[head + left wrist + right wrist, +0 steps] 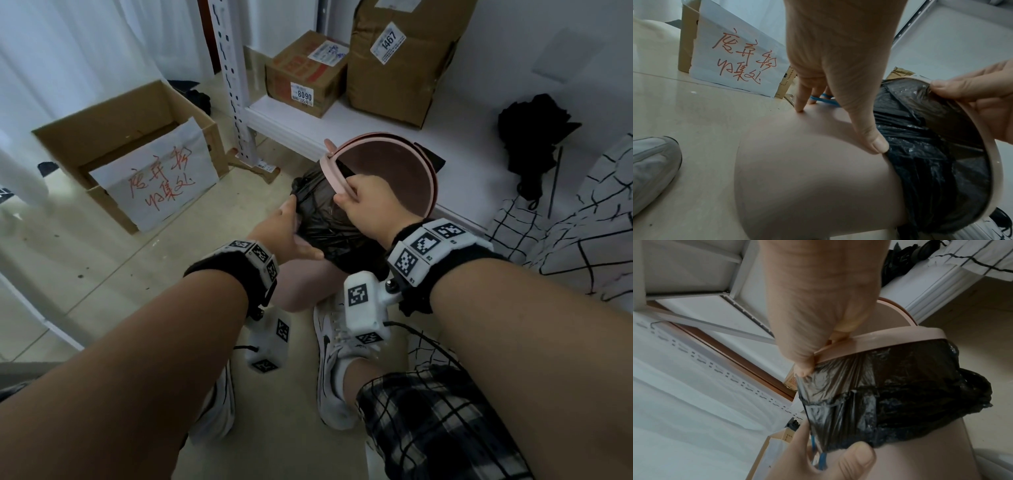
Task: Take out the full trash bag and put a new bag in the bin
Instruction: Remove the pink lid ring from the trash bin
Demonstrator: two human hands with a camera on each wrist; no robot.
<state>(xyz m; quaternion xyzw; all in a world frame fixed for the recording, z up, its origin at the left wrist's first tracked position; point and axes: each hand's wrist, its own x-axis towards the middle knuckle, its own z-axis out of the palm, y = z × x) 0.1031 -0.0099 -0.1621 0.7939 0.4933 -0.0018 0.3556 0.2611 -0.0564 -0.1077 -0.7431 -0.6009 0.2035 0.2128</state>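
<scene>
A pink bin (298,287) stands on the floor between my feet, lined with a black trash bag (325,219) folded out over its rim. My right hand (346,198) pinches the pink rim ring (330,171) and holds it tilted up off the bin. The right wrist view shows the ring (890,340) with the bag (910,394) draped below it. My left hand (301,229) lies against the bin's side, fingers straight. In the left wrist view its thumb (877,144) touches the bag's edge (920,154), and a blue drawstring (822,98) runs behind the fingers.
An open cardboard box with a handwritten paper sign (137,154) sits on the floor to the left. Behind the bin, a low white shelf (376,120) carries two taped boxes (305,72). Black cloth (534,137) and checked fabric (582,222) lie to the right.
</scene>
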